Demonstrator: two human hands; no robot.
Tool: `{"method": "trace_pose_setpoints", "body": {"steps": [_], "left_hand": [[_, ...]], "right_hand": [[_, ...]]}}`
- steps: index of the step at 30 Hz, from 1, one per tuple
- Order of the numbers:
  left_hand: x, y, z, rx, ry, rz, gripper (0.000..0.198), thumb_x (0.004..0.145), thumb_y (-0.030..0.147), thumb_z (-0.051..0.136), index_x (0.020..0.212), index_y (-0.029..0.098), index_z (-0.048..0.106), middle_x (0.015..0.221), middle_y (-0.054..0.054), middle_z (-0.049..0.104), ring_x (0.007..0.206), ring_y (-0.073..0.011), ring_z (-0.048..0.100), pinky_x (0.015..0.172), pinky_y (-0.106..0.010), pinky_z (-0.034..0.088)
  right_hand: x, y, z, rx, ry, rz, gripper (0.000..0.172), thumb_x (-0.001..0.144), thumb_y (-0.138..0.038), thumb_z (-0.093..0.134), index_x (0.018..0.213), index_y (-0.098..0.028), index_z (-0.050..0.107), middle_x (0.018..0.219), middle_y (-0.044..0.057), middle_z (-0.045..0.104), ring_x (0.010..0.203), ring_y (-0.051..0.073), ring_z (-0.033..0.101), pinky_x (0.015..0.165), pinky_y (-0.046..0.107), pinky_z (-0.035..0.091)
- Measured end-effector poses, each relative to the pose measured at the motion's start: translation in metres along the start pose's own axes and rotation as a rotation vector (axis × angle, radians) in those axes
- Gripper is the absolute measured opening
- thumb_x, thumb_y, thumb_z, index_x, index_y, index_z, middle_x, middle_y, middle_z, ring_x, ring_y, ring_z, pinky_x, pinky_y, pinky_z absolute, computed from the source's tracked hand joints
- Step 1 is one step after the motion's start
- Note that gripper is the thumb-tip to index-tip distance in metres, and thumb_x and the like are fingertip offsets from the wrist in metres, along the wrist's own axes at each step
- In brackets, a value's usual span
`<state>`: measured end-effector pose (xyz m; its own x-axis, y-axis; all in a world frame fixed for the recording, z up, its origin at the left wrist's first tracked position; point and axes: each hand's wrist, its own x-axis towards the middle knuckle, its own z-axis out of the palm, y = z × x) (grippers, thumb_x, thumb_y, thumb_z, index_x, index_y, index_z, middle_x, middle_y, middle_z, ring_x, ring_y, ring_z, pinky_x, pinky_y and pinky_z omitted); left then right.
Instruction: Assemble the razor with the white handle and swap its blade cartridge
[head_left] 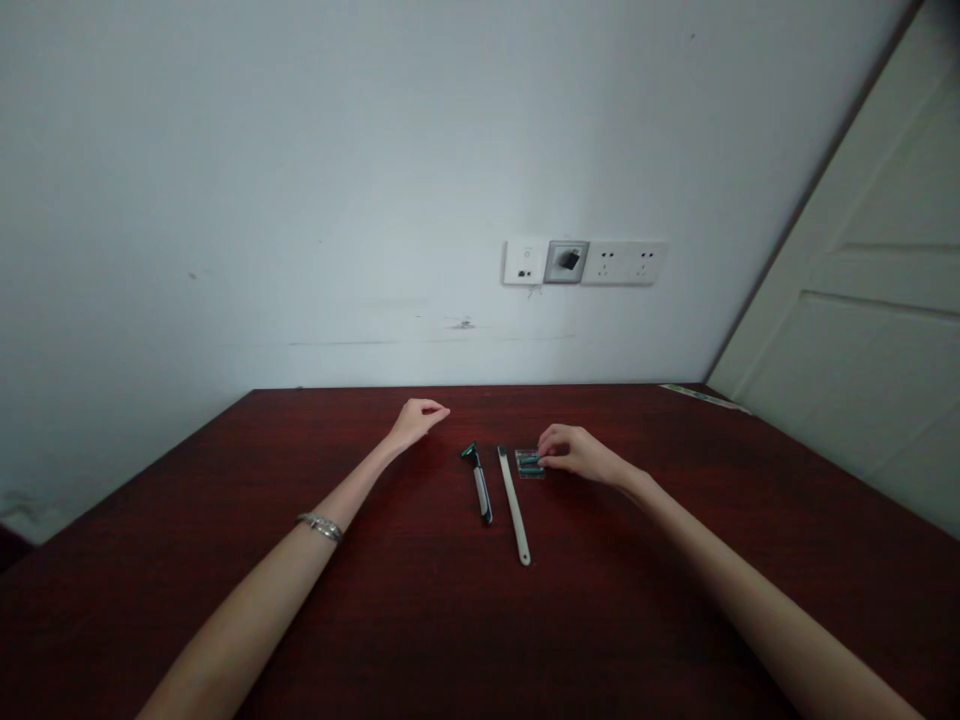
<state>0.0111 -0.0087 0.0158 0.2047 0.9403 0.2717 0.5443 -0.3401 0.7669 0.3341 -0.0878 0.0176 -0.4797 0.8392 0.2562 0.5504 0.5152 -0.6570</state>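
My left hand (418,421) hovers over or rests on the table's far middle, thumb and fingertips pressed together, with nothing visible between them. My right hand (579,453) has its fingers closed at the right edge of a small clear case of razor cartridges (529,471); the fingertips cover part of it. A razor (481,488) with a green-and-black head and grey handle lies between the hands, head pointing away. Beside it, left of the case, is a long off-white toothbrush (515,509) with a dark head at its far end.
All of this lies on a dark red wooden table (420,620) against a white wall. Wall sockets (619,263) with a black plug (571,259) are above the back edge. A pale door (862,330) stands at the right, near a patterned strip (701,397) on the table corner.
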Motion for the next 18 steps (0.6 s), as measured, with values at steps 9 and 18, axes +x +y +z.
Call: {"method": "trace_pose_setpoints", "body": {"steps": [9,18], "left_hand": [[-0.0005,-0.0015,0.0001,-0.002,-0.001,-0.008,0.034,0.073,0.042,0.059,0.085,0.013,0.073,0.090,-0.010,0.072,0.072,-0.0201,0.063,0.063,-0.028,0.046],[-0.0015,-0.0026,0.0004,-0.013,-0.013,-0.017,0.034,0.073,0.042,0.059,0.084,0.014,0.073,0.090,-0.009,0.072,0.075,-0.0208,0.063,0.064,-0.028,0.046]], "right_hand": [[0.0011,0.0016,0.0022,-0.008,-0.011,0.035,0.013,0.073,-0.029,0.065,0.074,-0.016,0.067,0.089,0.006,0.061,0.077,0.016,0.058,0.072,0.030,0.047],[0.0017,0.0014,0.0035,-0.064,-0.023,0.047,0.011,0.073,-0.027,0.066,0.075,-0.017,0.068,0.088,0.006,0.062,0.076,0.016,0.057,0.072,0.030,0.046]]}}
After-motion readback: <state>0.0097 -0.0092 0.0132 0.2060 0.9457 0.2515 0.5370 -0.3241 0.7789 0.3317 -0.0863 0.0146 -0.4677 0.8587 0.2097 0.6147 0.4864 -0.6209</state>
